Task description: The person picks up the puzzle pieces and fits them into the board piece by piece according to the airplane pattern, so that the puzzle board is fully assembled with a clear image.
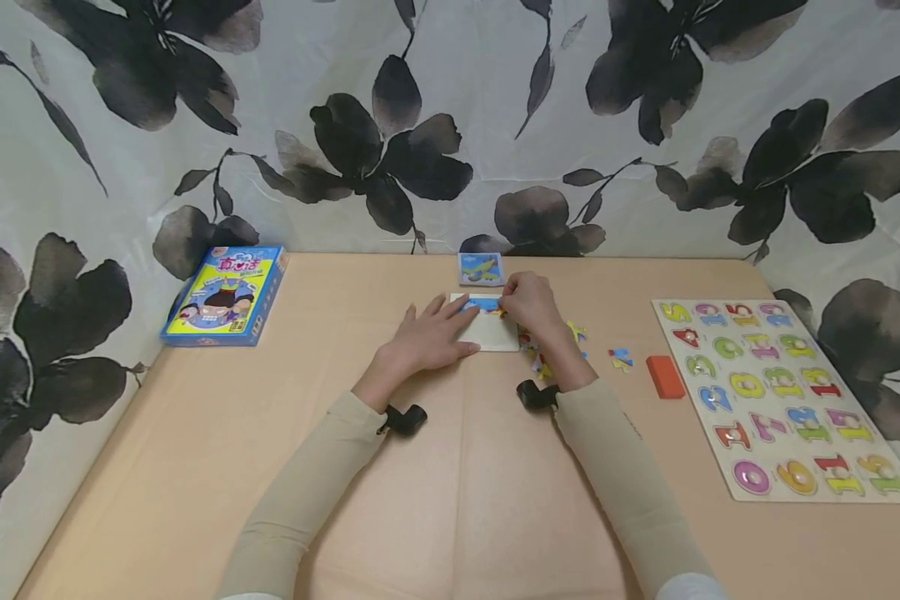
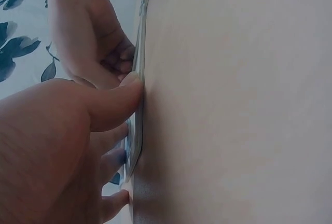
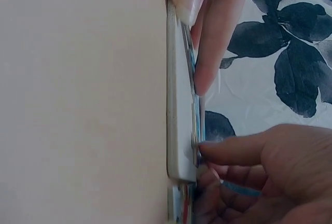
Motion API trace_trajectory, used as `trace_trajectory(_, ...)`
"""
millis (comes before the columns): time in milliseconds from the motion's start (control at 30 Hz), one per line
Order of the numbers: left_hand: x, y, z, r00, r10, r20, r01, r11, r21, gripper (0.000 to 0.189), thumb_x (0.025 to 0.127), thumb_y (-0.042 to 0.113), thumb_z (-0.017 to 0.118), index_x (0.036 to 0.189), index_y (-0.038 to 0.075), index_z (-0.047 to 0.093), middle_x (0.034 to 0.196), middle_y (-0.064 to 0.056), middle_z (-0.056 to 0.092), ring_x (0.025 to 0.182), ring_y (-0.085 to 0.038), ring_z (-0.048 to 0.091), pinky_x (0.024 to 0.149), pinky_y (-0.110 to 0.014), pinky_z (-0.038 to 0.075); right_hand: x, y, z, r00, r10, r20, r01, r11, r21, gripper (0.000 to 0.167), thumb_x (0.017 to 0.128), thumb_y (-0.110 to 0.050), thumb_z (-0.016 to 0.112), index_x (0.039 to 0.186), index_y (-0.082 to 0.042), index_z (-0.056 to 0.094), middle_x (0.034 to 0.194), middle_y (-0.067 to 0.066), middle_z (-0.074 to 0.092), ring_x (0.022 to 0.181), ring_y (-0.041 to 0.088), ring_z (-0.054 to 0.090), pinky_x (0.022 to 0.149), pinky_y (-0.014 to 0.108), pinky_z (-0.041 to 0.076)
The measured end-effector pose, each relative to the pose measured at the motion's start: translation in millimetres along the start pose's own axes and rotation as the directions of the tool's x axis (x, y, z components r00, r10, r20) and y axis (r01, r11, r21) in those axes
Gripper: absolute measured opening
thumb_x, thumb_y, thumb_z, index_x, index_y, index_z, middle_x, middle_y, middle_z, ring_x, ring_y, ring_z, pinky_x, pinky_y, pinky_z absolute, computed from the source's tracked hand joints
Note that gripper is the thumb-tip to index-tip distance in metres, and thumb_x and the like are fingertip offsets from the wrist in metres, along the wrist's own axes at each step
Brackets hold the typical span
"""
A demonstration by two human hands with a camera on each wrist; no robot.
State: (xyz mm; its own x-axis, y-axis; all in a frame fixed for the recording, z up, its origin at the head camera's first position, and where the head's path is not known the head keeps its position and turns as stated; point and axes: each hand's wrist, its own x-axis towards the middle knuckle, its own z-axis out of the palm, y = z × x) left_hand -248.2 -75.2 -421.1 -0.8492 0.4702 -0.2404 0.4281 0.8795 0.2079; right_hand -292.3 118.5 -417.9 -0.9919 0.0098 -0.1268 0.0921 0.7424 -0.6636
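A small white puzzle board lies on the table, with joined picture pieces in blue along its upper part. My left hand rests on the board's left side, fingers spread, its thumb at the near edge. At the upper right of the board, my right hand pinches a puzzle piece with curled fingers, mostly hidden by them. In the right wrist view its thumb is right at the edge of the pieces. Several loose puzzle pieces lie beside and partly under my right wrist.
Behind the board stands a picture card with a plane. Another few pieces and an orange-red block lie to the right, near a large number puzzle board. A blue and yellow box sits at the back left.
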Motion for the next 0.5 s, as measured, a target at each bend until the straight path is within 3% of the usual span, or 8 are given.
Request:
trace_trajectory(200,-0.6,-0.3,1.3,1.0,-0.006,0.003,0.006,1.0,-0.009,0.069,0.1,0.06,0.04,0.16,0.034,0.018,0.169,0.008,0.009,0.157,-0.028,0.005,0.12,-0.068,0.01,-4.5,1.0,-6.7,0.995,-0.021,0.094,0.022,1.0,-0.012,0.013,0.086,-0.003,0.062,0.098,-0.002,0.067,0.094,0.013,0.062,0.073,0.023,0.056,0.053,0.024,0.044)
trace_trajectory(500,0.1,0.1,-0.9,1.0,0.008,0.004,-0.008,1.0,-0.001,0.069,0.101,0.06,0.04,0.16,0.033,0.017,0.169,0.007,0.008,0.157,-0.029,0.005,0.119,-0.069,0.01,-10.4,0.3,-15.3,0.981,-0.084,0.175,0.096,0.994,-0.058,0.024,0.084,-0.003,0.072,0.107,-0.001,0.067,0.096,0.014,0.059,0.076,0.024,0.055,0.059,0.026,0.046)
